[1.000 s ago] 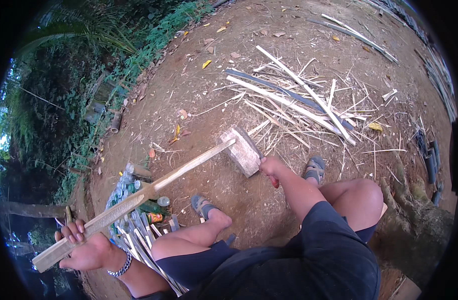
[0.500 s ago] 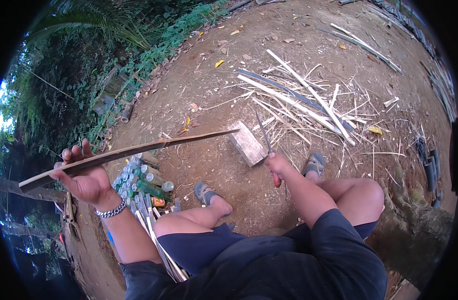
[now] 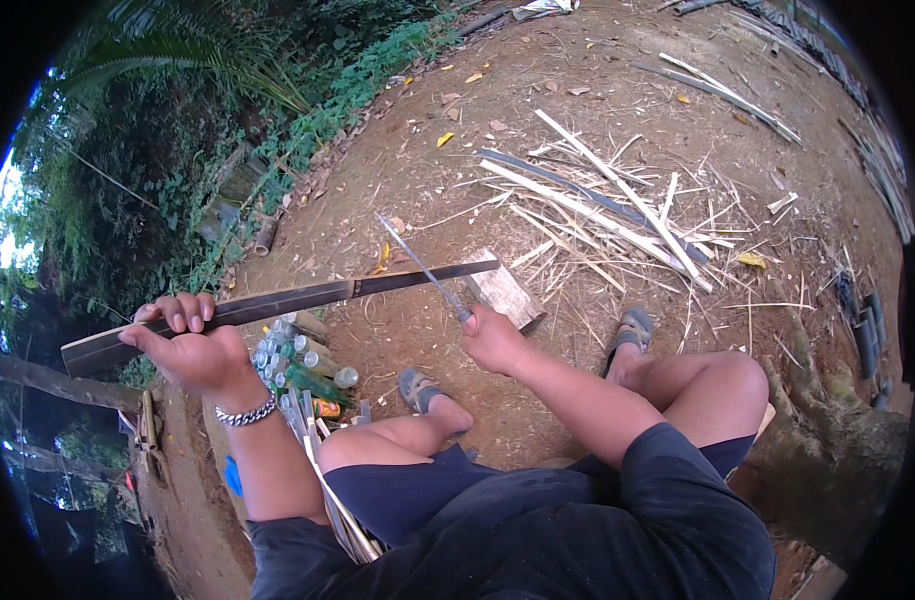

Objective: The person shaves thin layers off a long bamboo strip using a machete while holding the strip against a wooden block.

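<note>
My left hand [image 3: 200, 350] is closed around a long, dark-skinned bamboo strip [image 3: 288, 302] near its wider end. The strip slants across to the right, and its far tip lies over the top of a short wooden block [image 3: 510, 300] on the ground. My right hand [image 3: 498, 340] grips a long-bladed knife [image 3: 408, 250]; the handle is hidden inside the fist. The blade points up and left and crosses the strip in the picture, a short way from the block. Whether it touches the strip I cannot tell.
Beyond the block lies a pile of pale split strips and shavings [image 3: 598, 205]. Clustered glass bottles [image 3: 298, 355] stand beside my left knee, with more strips [image 3: 328, 490] against my thigh. A tree trunk base [image 3: 828, 450] is at right; green plants [image 3: 348, 90] border the far left.
The knife has moved left from beside the block to across the bamboo strip, its blade now tilted leftward. My left fingers have closed over the strip, which has turned to show more of its dark face.
</note>
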Tool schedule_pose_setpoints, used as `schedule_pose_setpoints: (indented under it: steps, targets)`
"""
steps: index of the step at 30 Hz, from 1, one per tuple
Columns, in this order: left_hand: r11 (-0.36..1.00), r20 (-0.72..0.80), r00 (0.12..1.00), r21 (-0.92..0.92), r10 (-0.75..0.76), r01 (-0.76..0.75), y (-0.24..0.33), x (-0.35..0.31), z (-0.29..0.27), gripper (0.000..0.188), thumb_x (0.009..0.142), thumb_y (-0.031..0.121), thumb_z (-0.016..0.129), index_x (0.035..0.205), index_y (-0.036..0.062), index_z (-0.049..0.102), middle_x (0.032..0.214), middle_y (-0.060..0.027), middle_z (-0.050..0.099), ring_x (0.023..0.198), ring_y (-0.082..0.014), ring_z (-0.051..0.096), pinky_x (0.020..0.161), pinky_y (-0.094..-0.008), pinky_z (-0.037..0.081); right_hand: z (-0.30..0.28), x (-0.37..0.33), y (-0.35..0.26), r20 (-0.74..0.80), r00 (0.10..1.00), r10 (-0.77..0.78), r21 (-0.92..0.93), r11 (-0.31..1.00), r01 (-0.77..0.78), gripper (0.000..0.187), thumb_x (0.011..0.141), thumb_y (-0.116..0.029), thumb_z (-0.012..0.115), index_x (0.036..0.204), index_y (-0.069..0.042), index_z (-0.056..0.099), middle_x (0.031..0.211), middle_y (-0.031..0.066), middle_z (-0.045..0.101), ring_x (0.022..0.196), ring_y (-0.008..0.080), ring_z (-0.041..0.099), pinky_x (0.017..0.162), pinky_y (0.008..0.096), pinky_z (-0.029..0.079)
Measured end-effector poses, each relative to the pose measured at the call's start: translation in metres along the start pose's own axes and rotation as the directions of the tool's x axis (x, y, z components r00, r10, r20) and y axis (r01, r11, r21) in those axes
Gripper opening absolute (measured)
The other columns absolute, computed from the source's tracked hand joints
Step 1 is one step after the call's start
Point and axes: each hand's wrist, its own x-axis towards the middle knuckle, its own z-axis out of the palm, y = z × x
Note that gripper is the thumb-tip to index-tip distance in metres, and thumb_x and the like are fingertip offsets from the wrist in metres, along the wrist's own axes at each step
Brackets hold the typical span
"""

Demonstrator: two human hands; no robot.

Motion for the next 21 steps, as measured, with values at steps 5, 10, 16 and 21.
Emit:
schedule_pose_setpoints:
  steps: [5, 10, 16, 21]
  targets:
    - [0.997, -0.056, 0.998, 0.076, 0.006, -0.001, -0.008, 0.000, -0.009, 0.041, 0.095, 0.054, 0.045, 0.079, 0.0164, 0.051, 0.061, 0.0041, 0.036, 0.052, -0.0072, 0.033, 0.050, -0.0233, 0.028, 0.003, -0.006, -0.041, 0.114, 0.991, -0.073, -0.118, 0.989, 0.086, 0.019, 0.086, -0.017, 0.055, 0.101, -0.003, 0.055, 0.091, 0.0237, 0.063, 0.088, 0.0424, 0.061, 0.076, 0.0507, 0.047]
    - [0.998, -0.013, 1.000, 0.063, 0.006, -0.005, -0.009, 0.001, -0.022, 0.041, 0.097, 0.052, 0.043, 0.078, 0.0158, 0.049, 0.060, 0.0042, 0.035, 0.049, -0.0068, 0.031, 0.048, -0.0224, 0.027, -0.007, -0.003, -0.057, 0.180, 0.978, -0.101, -0.167, 0.977, 0.132, 0.017, 0.087, -0.017, 0.052, 0.098, -0.004, 0.053, 0.085, 0.0225, 0.063, 0.087, 0.0390, 0.063, 0.076, 0.0493, 0.048]
    - [1.000, 0.020, 1.000, 0.017, 0.014, -0.015, -0.008, -0.005, -0.030, 0.043, 0.096, 0.053, 0.043, 0.077, 0.0148, 0.047, 0.058, 0.0040, 0.035, 0.047, -0.0063, 0.030, 0.046, -0.0211, 0.026, -0.023, 0.046, 0.078, 0.099, 0.971, 0.216, -0.321, 0.931, -0.174, 0.030, 0.093, -0.021, 0.047, 0.113, 0.001, 0.053, 0.102, 0.0256, 0.063, 0.098, 0.0368, 0.062, 0.084, 0.0448, 0.049]
    - [0.996, 0.037, 0.998, 0.078, 0.048, -0.050, 0.003, -0.013, -0.024, 0.043, 0.096, 0.053, 0.044, 0.079, 0.0136, 0.046, 0.058, 0.0033, 0.034, 0.048, -0.0069, 0.029, 0.045, -0.0208, 0.025, -0.023, 0.011, -0.027, 0.249, 0.964, 0.093, -0.248, 0.968, -0.030, 0.025, 0.096, -0.021, 0.045, 0.108, -0.002, 0.055, 0.097, 0.0210, 0.063, 0.096, 0.0351, 0.063, 0.083, 0.0467, 0.049]
